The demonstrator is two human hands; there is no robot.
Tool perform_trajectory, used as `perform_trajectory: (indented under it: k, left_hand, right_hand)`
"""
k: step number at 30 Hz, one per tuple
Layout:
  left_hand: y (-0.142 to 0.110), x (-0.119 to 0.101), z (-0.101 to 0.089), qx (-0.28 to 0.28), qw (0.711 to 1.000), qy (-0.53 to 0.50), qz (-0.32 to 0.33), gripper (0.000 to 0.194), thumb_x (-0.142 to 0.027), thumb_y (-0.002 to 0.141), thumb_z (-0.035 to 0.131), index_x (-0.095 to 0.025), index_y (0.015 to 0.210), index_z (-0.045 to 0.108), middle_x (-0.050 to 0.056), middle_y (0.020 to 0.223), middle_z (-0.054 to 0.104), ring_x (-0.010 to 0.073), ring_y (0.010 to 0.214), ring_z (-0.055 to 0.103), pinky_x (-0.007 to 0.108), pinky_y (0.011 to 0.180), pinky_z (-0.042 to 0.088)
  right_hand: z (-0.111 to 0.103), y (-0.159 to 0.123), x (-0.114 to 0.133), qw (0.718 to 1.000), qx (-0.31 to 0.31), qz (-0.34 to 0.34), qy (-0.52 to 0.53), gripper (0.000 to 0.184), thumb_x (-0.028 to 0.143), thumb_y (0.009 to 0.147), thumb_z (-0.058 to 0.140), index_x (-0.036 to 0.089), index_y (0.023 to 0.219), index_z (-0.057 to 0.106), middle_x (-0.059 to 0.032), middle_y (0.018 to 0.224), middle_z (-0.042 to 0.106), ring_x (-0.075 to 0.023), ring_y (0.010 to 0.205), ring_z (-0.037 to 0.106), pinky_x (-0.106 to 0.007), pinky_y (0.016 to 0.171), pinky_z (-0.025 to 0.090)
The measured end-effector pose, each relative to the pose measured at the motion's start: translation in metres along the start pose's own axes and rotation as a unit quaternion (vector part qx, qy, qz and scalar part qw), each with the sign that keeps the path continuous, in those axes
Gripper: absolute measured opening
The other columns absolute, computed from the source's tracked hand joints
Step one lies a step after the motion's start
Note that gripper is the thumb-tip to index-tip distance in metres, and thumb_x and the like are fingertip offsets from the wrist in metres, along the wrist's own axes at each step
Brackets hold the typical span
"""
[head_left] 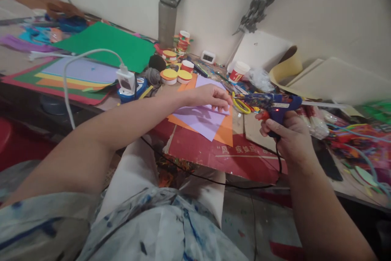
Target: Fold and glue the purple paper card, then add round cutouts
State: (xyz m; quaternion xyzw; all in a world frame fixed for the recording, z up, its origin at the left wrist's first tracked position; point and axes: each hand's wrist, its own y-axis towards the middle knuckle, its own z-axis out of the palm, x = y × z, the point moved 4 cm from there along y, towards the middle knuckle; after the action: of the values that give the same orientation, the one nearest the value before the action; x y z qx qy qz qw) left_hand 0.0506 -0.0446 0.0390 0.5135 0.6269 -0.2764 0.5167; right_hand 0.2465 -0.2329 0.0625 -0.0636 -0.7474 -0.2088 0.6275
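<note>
My right hand (288, 137) is closed round the grip of a blue hot glue gun (276, 104). A red light glows on the gun and a white glue stick pokes out of its back. Its nozzle points left toward my left hand (212, 97). The left hand's fingers pinch the far edge of a purple paper sheet (201, 120), which lies on an orange sheet (225, 132). Yellow-handled scissors (241, 105) lie between the two hands. The gun's black cord hangs down off the table edge.
A red board (214, 151) covers the table front. Green and layered coloured sheets (106, 45) lie at the left with a white charger and cable (126, 80). Small paint pots (177, 75), a grey bottle (167, 12) and a white cup (238, 71) stand behind. Craft clutter fills the right.
</note>
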Motion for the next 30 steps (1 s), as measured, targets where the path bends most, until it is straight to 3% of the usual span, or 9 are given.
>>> perform_trajectory:
  k: [6,9,11,13,15,18,20,24,30]
  left_hand:
    - [-0.013,-0.005,0.004,0.057,0.998,-0.035,-0.017,0.018,-0.035,0.08,0.088,-0.017,0.077,0.083,0.005,0.072,0.078,0.0078,0.057,0.06,0.022,0.057,0.042]
    - [-0.024,-0.025,0.023,0.185,0.982,-0.01,-0.035,0.018,-0.039,0.072,0.094,-0.024,0.08,0.089,0.003,0.075,0.082,0.0107,0.059,0.064,0.023,0.059,0.048]
    - [-0.034,-0.039,0.042,0.329,0.943,0.007,-0.055,0.028,-0.039,0.064,0.099,-0.029,0.088,0.091,0.002,0.086,0.085,0.0162,0.068,0.072,0.026,0.063,0.055]
    - [-0.039,-0.049,0.05,0.392,0.918,0.0,-0.061,0.042,-0.038,0.056,0.102,-0.03,0.097,0.092,0.003,0.094,0.087,0.0211,0.074,0.076,0.029,0.065,0.058]
    - [-0.033,-0.049,0.043,0.332,0.942,0.005,-0.046,0.036,-0.042,0.068,0.095,-0.03,0.102,0.091,0.003,0.103,0.086,0.0192,0.077,0.075,0.029,0.066,0.055]
    - [-0.018,-0.03,0.01,0.086,0.993,0.08,-0.004,0.026,-0.045,0.082,0.08,-0.022,0.092,0.087,0.006,0.093,0.082,0.0149,0.074,0.067,0.028,0.071,0.051]
    - [-0.016,-0.014,-0.009,-0.036,0.985,0.169,0.022,0.025,-0.04,0.084,0.079,-0.019,0.097,0.084,0.008,0.101,0.081,0.0176,0.089,0.069,0.031,0.083,0.052]
    - [-0.016,0.007,-0.011,-0.048,0.938,0.341,0.048,0.037,-0.041,0.08,0.088,-0.02,0.109,0.082,0.011,0.127,0.077,0.0262,0.124,0.065,0.036,0.109,0.047]
    - [-0.005,0.022,0.001,-0.046,0.913,0.405,0.009,0.03,-0.034,0.089,0.082,-0.015,0.112,0.083,0.012,0.113,0.08,0.0227,0.104,0.071,0.031,0.091,0.049]
  right_hand:
    - [-0.006,0.001,0.012,0.997,-0.047,-0.02,0.06,0.043,0.024,0.057,0.093,0.023,0.086,0.061,-0.0005,0.08,0.076,-0.0105,0.053,0.051,-0.027,0.049,0.041]
    - [-0.015,0.007,0.018,0.991,-0.084,-0.042,0.091,0.044,0.02,0.053,0.092,0.024,0.085,0.061,-0.0006,0.079,0.074,-0.0104,0.053,0.049,-0.026,0.047,0.041]
    - [-0.018,0.012,0.018,0.989,-0.092,-0.05,0.102,0.045,0.017,0.053,0.091,0.024,0.087,0.061,0.0011,0.078,0.072,-0.0097,0.053,0.049,-0.025,0.047,0.042]
    - [-0.017,0.018,0.015,0.989,-0.087,-0.051,0.104,0.046,0.015,0.054,0.09,0.025,0.088,0.06,0.0036,0.076,0.069,-0.0092,0.054,0.049,-0.023,0.047,0.043]
    - [-0.012,0.022,0.011,0.991,-0.076,-0.046,0.097,0.046,0.016,0.055,0.09,0.025,0.087,0.058,0.0051,0.074,0.066,-0.0096,0.054,0.05,-0.022,0.047,0.043]
    - [-0.002,0.024,0.005,0.995,-0.063,-0.037,0.074,0.042,0.02,0.06,0.09,0.025,0.089,0.06,0.0042,0.076,0.068,-0.0114,0.055,0.056,-0.023,0.048,0.045]
    - [0.003,0.023,0.001,0.996,-0.065,-0.039,0.056,0.039,0.021,0.061,0.09,0.024,0.09,0.064,0.0037,0.076,0.069,-0.0126,0.056,0.06,-0.024,0.048,0.046]
    - [0.005,0.022,-0.008,0.996,-0.07,-0.039,0.024,0.039,0.02,0.061,0.089,0.024,0.092,0.065,0.005,0.074,0.07,-0.0123,0.052,0.059,-0.026,0.048,0.046]
    - [0.006,0.021,-0.015,0.998,-0.052,-0.039,-0.007,0.037,0.024,0.065,0.087,0.024,0.096,0.065,0.0019,0.081,0.076,-0.0121,0.053,0.057,-0.027,0.05,0.044]
